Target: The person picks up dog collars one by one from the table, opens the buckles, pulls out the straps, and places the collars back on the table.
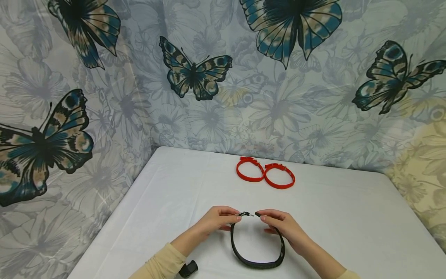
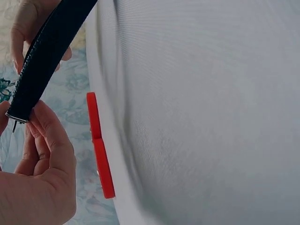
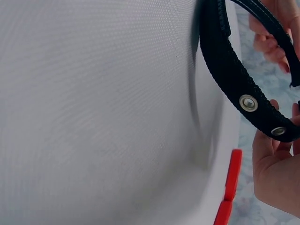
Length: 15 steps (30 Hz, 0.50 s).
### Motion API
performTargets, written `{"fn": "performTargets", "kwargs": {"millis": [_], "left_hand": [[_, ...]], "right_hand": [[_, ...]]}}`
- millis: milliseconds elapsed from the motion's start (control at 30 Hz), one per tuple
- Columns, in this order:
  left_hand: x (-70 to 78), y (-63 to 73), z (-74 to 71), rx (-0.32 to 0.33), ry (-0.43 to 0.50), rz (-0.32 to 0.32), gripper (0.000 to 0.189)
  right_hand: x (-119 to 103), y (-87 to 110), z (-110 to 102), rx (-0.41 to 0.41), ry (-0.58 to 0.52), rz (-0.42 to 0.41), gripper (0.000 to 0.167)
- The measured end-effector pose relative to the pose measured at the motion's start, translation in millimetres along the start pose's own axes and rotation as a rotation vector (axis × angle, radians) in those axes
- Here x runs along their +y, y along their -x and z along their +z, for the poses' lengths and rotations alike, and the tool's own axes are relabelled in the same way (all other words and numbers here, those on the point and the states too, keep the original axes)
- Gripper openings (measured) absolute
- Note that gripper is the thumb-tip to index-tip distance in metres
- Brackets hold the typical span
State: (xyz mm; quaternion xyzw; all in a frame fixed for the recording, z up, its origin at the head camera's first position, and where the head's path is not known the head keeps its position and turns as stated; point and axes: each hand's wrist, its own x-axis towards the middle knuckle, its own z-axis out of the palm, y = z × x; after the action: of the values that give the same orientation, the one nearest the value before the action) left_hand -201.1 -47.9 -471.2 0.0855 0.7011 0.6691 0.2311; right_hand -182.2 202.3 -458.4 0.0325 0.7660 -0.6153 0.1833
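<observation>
Lower centre of the head view, the left hand (image 1: 217, 219) pinches a black strap (image 1: 259, 266) at its buckle (image 1: 246, 214), the right hand (image 1: 283, 225) its other end. Between them the strap loops toward the bottom edge, buckle pointing right, tip left. The left-wrist view shows its long axis slanting upper right to lower left.
</observation>
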Motion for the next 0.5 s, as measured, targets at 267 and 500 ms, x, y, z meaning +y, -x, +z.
{"fn": "performTargets", "kwargs": {"millis": [267, 500], "left_hand": [[2.0, 0.5, -3.7, 0.016, 0.053, 0.004, 0.027], [8.0, 1.3, -11.8, 0.028, 0.102, 0.025, 0.026]], "right_hand": [[-0.1, 1.3, -8.8, 0.018, -0.010, 0.015, 0.046], [-7.3, 5.7, -20.9, 0.025, -0.032, -0.015, 0.043]]}}
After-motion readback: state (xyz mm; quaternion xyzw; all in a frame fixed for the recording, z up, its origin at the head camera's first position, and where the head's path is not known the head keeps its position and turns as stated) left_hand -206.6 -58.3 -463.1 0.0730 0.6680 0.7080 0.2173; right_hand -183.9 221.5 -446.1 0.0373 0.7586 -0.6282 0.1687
